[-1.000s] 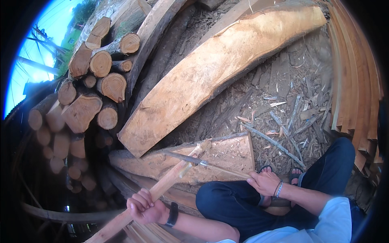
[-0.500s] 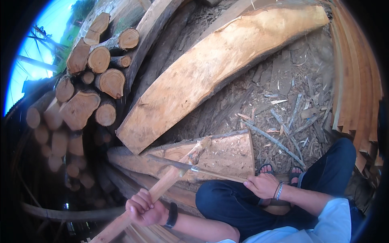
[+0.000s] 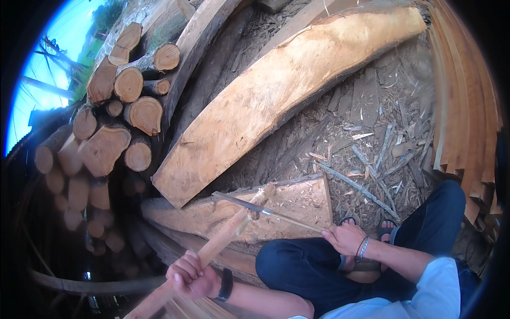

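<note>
My left hand (image 3: pixel 192 274) is wrapped round a peeled wooden pole (image 3: pixel 226 234), which slants from the lower left up to a knotty far end. That far end lies over a short, thick wooden slab (image 3: pixel 305 199). In my right hand (image 3: pixel 345 238) is the long pale handle of a machete (image 3: pixel 240 202). Its dark, narrow blade points left and lies across the pole just below the knot. Whether the edge bites into the wood, I cannot tell. A strip of lighter, freshly cut wood shows on the pole below the blade.
A long, broad plank (image 3: pixel 287 101) stretches beyond the slab. Stacked logs (image 3: pixel 129 85) fill the left, and sawn boards (image 3: pixel 462 95) stand along the right. Thin sticks (image 3: pixel 361 190) and wood chips litter the ground. My bent knees (image 3: pixel 297 266) are close below the slab.
The machete's blade has moved up and right along the pole, closer to the knot. My right hand has shifted slightly up. My left hand keeps its grip, nearly still.
</note>
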### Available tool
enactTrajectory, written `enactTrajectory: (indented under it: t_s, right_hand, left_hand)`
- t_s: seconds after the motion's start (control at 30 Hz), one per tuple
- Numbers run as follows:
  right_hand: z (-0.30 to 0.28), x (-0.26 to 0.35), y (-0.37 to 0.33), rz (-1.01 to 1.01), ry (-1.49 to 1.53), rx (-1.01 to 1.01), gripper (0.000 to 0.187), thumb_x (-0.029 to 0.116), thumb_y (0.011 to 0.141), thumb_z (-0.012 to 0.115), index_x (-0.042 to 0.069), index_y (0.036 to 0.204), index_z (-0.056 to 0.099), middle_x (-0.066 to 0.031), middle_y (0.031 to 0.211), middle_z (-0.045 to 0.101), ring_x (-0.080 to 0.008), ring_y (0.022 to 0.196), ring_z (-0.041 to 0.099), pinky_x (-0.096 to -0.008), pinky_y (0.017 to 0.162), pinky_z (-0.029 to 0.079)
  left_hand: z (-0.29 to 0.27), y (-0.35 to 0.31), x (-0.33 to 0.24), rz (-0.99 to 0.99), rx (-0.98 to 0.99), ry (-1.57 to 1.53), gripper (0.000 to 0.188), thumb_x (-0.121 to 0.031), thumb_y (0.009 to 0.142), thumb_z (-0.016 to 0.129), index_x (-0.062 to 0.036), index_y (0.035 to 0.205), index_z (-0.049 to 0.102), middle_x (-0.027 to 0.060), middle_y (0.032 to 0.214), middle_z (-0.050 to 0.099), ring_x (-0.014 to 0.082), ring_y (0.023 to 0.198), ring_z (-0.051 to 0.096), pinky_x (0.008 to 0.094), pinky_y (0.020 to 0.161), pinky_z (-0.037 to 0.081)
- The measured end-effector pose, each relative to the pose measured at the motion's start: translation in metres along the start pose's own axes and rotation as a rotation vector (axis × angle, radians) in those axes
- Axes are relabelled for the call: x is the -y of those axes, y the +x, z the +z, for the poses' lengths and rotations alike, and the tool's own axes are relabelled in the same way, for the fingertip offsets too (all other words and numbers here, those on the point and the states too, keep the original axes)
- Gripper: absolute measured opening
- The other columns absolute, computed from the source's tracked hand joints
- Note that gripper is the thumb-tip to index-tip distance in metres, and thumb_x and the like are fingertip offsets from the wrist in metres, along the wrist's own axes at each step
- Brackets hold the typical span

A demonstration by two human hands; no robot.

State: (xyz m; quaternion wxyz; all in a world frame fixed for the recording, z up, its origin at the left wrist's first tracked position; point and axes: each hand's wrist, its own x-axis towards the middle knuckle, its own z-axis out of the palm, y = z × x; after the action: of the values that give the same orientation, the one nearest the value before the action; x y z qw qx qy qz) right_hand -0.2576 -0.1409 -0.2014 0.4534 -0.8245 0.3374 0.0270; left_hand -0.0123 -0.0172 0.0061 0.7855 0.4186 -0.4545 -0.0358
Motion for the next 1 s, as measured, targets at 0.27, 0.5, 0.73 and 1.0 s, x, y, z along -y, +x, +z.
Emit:
enactTrajectory:
  t_s: [0.27, 0.5, 0.73, 1.0]
  right_hand:
    - [0.048, -0.033, 0.017, 0.058, 0.09, -0.046, 0.067, 0.051, 0.095, 0.033, -0.002, 0.07, 0.066, -0.0301, 0.071, 0.061, -0.0467, 0.072, 0.062, -0.0535, 0.082, 0.044]
    - [0.038, -0.017, 0.007, -0.01, 0.08, 0.062, 0.064, 0.049, 0.097, 0.033, -0.002, 0.078, 0.065, -0.0288, 0.07, 0.062, -0.045, 0.071, 0.062, -0.0508, 0.078, 0.048]
    - [0.016, -0.01, 0.019, 0.018, 0.105, 0.08, 0.061, 0.048, 0.097, 0.034, -0.003, 0.083, 0.065, -0.0291, 0.07, 0.061, -0.045, 0.071, 0.063, -0.0515, 0.076, 0.049]
    - [0.037, -0.03, 0.028, 0.075, 0.135, 0.076, 0.069, 0.052, 0.095, 0.033, -0.002, 0.07, 0.067, -0.0302, 0.071, 0.062, -0.0461, 0.074, 0.063, -0.0522, 0.075, 0.049]
  left_hand:
    - [-0.005, -0.005, -0.006, -0.022, 0.053, 0.069, 0.036, -0.019, 0.087, 0.047, -0.0152, 0.055, 0.029, -0.0017, 0.044, 0.028, 0.0084, 0.038, 0.024, 0.0254, 0.047, 0.025]
    - [-0.009, -0.004, -0.005, -0.008, 0.035, 0.074, 0.037, -0.019, 0.087, 0.046, -0.0155, 0.055, 0.029, -0.0018, 0.045, 0.028, 0.0082, 0.038, 0.024, 0.0254, 0.047, 0.025]
    - [-0.006, -0.002, -0.003, -0.02, 0.062, 0.052, 0.036, -0.019, 0.088, 0.046, -0.0152, 0.056, 0.029, -0.0018, 0.045, 0.028, 0.0081, 0.038, 0.024, 0.0253, 0.048, 0.025]
    - [-0.004, -0.001, -0.008, -0.023, 0.099, 0.075, 0.036, -0.019, 0.087, 0.046, -0.0149, 0.056, 0.03, -0.0016, 0.045, 0.029, 0.0081, 0.039, 0.025, 0.0253, 0.048, 0.025]
